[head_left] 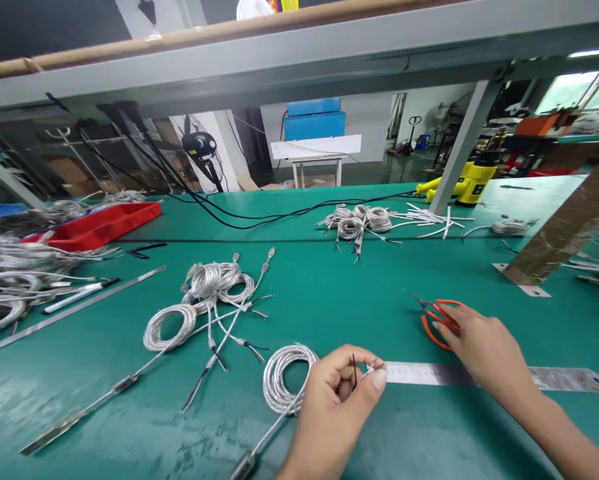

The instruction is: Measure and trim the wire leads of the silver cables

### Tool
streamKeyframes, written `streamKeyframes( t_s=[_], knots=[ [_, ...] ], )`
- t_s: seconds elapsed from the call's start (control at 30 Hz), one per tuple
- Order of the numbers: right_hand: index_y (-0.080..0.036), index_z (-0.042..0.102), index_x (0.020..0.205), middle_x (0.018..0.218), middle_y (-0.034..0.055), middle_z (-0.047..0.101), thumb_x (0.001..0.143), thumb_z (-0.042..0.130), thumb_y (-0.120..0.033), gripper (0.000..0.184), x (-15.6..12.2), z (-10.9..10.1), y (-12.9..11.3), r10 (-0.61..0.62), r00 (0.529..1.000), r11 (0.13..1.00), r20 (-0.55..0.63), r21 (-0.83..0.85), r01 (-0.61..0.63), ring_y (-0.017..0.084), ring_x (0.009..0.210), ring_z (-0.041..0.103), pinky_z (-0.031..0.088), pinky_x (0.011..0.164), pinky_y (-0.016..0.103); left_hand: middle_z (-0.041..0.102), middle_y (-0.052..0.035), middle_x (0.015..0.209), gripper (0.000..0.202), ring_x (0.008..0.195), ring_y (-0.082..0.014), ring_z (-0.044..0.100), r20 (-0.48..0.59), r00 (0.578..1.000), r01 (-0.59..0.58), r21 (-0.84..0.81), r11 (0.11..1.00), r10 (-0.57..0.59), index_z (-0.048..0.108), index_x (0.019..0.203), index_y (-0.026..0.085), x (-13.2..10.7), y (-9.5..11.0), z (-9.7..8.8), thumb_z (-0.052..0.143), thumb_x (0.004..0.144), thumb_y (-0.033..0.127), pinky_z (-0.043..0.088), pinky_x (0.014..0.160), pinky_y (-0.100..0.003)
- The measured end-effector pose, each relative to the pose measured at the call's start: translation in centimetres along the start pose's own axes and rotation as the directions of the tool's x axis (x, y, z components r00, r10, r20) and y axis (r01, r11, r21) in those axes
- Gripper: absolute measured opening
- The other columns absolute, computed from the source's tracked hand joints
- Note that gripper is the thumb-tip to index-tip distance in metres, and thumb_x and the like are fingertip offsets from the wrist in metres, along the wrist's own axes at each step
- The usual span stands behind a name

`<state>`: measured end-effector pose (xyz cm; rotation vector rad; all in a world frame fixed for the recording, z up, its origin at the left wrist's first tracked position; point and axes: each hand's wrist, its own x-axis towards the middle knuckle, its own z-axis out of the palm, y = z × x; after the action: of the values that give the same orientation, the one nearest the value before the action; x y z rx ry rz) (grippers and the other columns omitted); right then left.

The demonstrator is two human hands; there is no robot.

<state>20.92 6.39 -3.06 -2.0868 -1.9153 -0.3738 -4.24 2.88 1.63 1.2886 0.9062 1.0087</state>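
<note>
Thin wires (354, 371) sit between the thumb and forefinger of the pinching left hand (336, 403), at the left visible end of a steel ruler (419, 373). The right hand (489, 347) grips orange-handled cutters (436, 320) above the surface (349, 293). Farther left, cables (26, 257) crowd a red tray (112, 225), its contents unclear.

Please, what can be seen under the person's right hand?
A flat silver metal ruler passes beneath the right hand, showing on both sides. Its covered part, and anything else there, cannot be seen.
</note>
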Motion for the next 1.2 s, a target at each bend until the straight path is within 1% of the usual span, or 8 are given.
streamKeyframes(
  t_s=[0.13,0.2,0.3,0.4,0.5,0.7,1.07,1.2],
  knots=[
    [-0.010,0.062,0.104,0.108,0.0166,0.062,0.078,0.049,-0.026,0.033,0.0,0.1,0.1,0.018,0.997,1.000,-0.074,0.007,-0.018,0.032,0.097,0.057,0.030,0.091,0.053,0.040,0.0062,0.051,0.016,0.047,-0.0086,0.032,0.048,0.997,0.053,0.002,0.999,-0.053,0.060,0.084,0.015,0.0,0.0,0.0,0.059,0.075,0.028,0.022,0.046,-0.021],
    [-0.015,0.062,0.104,0.109,0.0133,0.062,0.079,0.050,-0.032,0.032,-0.3,-1.0,-1.7,0.007,0.996,0.982,-0.085,0.189,0.009,0.031,0.102,0.053,0.026,0.094,0.054,0.051,0.0026,0.054,0.015,0.049,-0.0092,0.039,0.050,0.996,0.077,-0.006,0.997,-0.077,0.059,0.084,0.014,0.2,0.1,-0.1,0.059,0.075,0.026,0.027,0.049,-0.021],
    [-0.021,0.063,0.103,0.107,0.0081,0.062,0.082,0.050,-0.033,0.027,-1.2,-3.4,-5.5,-0.201,0.970,0.695,0.135,0.718,0.044,0.022,0.100,0.055,0.041,0.087,0.037,0.060,-0.0021,0.059,0.015,0.049,-0.0086,0.042,0.043,0.993,0.112,-0.036,0.993,-0.111,0.058,0.082,0.012,0.6,0.2,-0.2,0.059,0.075,0.026,0.029,0.046,-0.019],
    [-0.021,0.067,0.087,0.091,0.0046,0.064,0.081,0.054,-0.031,0.017,-2.3,-5.1,-8.4,-0.352,0.913,0.364,0.204,0.929,-0.068,0.018,0.086,0.059,0.045,0.077,0.029,0.062,-0.0037,0.060,0.015,0.045,-0.0068,0.041,0.058,0.990,0.131,-0.084,0.988,-0.126,0.058,0.078,0.011,1.0,-0.1,-0.3,0.061,0.074,0.025,0.030,0.040,-0.016],
    [-0.020,0.068,0.070,0.074,0.0027,0.062,0.082,0.054,-0.029,0.021,-2.9,-5.2,-9.5,-0.329,0.925,0.194,0.189,0.972,-0.130,0.016,0.074,0.058,0.044,0.070,0.026,0.064,-0.0045,0.059,0.014,0.040,-0.0053,0.042,0.069,0.988,0.143,-0.115,0.983,-0.135,0.057,0.073,0.010,1.1,-0.3,-0.4,0.062,0.073,0.024,0.031,0.037,-0.015],
    [-0.019,0.069,0.064,0.067,0.0023,0.060,0.077,0.059,-0.029,0.019,-3.2,-4.4,-9.5,-0.191,0.952,0.107,0.239,0.969,-0.222,0.015,0.065,0.055,0.041,0.062,0.025,0.067,-0.0076,0.064,0.019,0.036,-0.0047,0.048,0.088,0.976,0.208,-0.114,0.971,-0.199,0.059,0.070,0.009,1.1,-1.0,-0.5,0.065,0.071,0.026,0.035,0.037,-0.015],
    [-0.019,0.066,0.069,0.069,-0.0003,0.058,0.075,0.062,-0.033,0.016,-3.8,-3.9,-10.2,-0.081,0.915,-0.185,0.396,0.896,-0.404,0.012,0.068,0.052,0.042,0.064,0.020,0.058,-0.0001,0.050,0.015,0.045,-0.0103,0.057,0.063,0.964,0.262,-0.055,0.963,-0.259,0.056,0.065,0.010,1.0,-0.4,-0.3,0.066,0.067,0.022,0.043,0.046,-0.020],
    [-0.021,0.064,0.087,0.077,0.0013,0.062,0.069,0.069,-0.028,0.020,-4.0,-3.0,-10.4,-0.149,0.919,-0.236,0.366,0.889,-0.392,0.013,0.072,0.056,0.045,0.067,0.023,0.059,-0.0029,0.072,0.013,0.043,-0.0059,0.052,0.013,0.987,0.163,-0.065,0.984,-0.162,0.056,0.066,0.011,1.1,-0.2,-0.7,0.065,0.068,0.021,0.039,0.042,-0.018]
  ],
)
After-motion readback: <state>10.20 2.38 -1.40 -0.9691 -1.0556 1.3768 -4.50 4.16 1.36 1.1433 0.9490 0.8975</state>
